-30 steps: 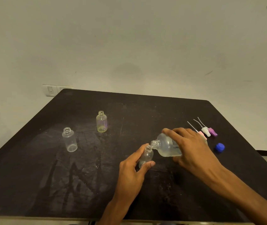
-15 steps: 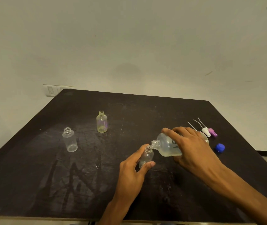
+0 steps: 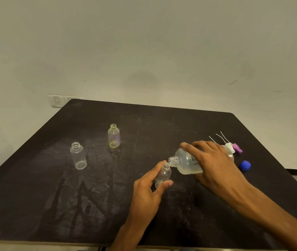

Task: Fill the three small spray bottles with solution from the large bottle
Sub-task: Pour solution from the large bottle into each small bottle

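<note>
Unmoved: right grip round tilted large bottle.

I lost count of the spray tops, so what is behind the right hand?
Behind the right hand, a white spray top and a purple spray top lie with thin tubes; the blue cap sits beside. The hand and large bottle may hide a third.

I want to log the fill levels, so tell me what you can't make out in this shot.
Head view only:
- Level in the small bottle held by the left hand: fingers cover its lower body.
- Any stream from the large bottle: too fine to see.
- Large bottle's label text: too small, partly under the right hand.
- Third spray top beside the white spray top and purple spray top: hidden behind the right hand.
</note>
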